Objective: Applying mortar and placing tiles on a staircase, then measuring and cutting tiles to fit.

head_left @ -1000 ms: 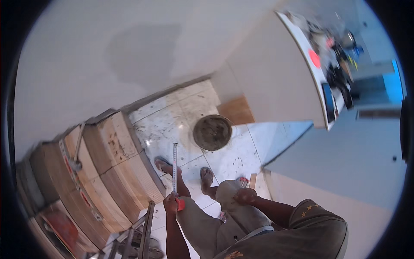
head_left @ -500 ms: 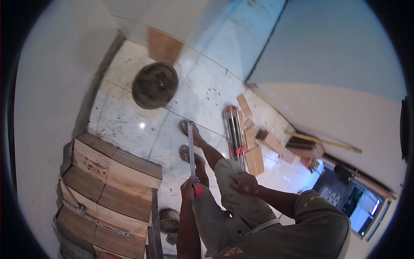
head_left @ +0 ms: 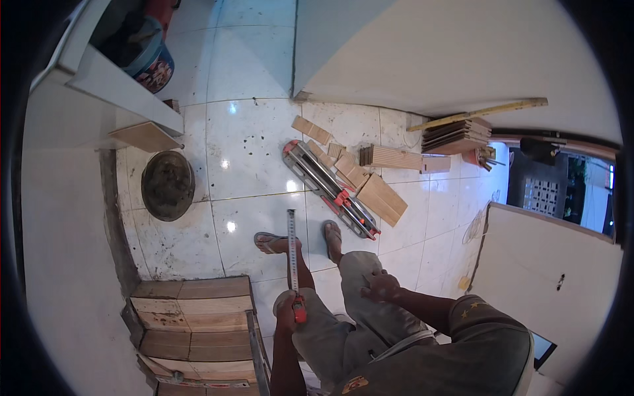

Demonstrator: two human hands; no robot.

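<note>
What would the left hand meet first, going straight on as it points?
Past the tip of the tape, the tile cutter seems first, at its farther red end; height is unclear, so the left hand may pass over it.

Tiled floor (head_left: 254, 165), tub (head_left: 168, 186), tile cutter (head_left: 319, 178), tiles (head_left: 384, 201)

Left forearm (head_left: 285, 360) reaches forward, left hand (head_left: 286, 311) closed in a firm grip beside left knee (head_left: 316, 302). Right forearm (head_left: 426, 309) slants inward, right hand (head_left: 382, 288) resting on right thigh (head_left: 383, 313). Feet (head_left: 272, 243) apart, left one turned outward.
</note>
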